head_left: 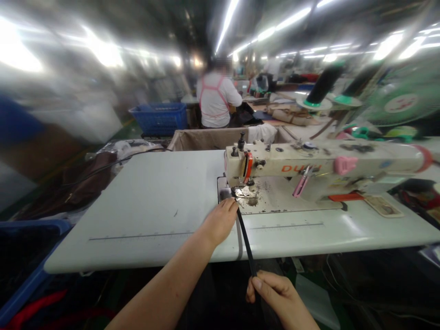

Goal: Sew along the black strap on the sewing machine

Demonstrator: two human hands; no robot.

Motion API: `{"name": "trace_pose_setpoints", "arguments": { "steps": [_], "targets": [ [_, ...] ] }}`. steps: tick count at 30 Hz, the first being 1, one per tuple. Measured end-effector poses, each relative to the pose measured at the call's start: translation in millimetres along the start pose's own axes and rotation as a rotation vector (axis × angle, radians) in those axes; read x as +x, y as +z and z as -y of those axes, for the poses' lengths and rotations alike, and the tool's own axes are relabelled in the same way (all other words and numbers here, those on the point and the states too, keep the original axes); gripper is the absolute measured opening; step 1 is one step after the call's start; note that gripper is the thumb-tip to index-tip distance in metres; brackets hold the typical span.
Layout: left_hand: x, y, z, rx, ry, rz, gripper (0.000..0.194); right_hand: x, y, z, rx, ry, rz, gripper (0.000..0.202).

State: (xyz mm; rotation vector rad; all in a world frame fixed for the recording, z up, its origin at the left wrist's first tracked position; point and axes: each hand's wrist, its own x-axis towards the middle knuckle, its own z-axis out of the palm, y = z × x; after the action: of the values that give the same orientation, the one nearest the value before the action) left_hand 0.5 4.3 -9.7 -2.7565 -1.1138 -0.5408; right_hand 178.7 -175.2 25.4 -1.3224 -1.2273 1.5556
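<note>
A narrow black strap (246, 237) runs from the needle area of a white sewing machine (275, 160) down over the table's front edge. Close to the presser foot, my left hand (223, 220) rests on the machine bed with its fingers together at the strap's upper end. Below the table edge, my right hand (271, 291) pinches the same strap between thumb and fingers. Between the two hands the strap looks taut. What lies under my left fingertips is partly hidden.
The white sewing table (154, 197) carries a printed ruler line. Pink-handled snips (302, 182) hang on the machine, and black thread cones (323, 85) stand behind it. A fabric-lined bin (206, 139), a blue crate (160, 118) and a person (215, 98) are beyond the table.
</note>
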Motion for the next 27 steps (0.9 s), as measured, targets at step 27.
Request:
{"name": "trace_pose_setpoints", "arguments": {
  "steps": [27],
  "targets": [
    [4,-15.0,-5,-0.086,-0.038,0.039,0.019,4,-5,2,-0.047,0.051,-0.046,0.055]
  ]
}}
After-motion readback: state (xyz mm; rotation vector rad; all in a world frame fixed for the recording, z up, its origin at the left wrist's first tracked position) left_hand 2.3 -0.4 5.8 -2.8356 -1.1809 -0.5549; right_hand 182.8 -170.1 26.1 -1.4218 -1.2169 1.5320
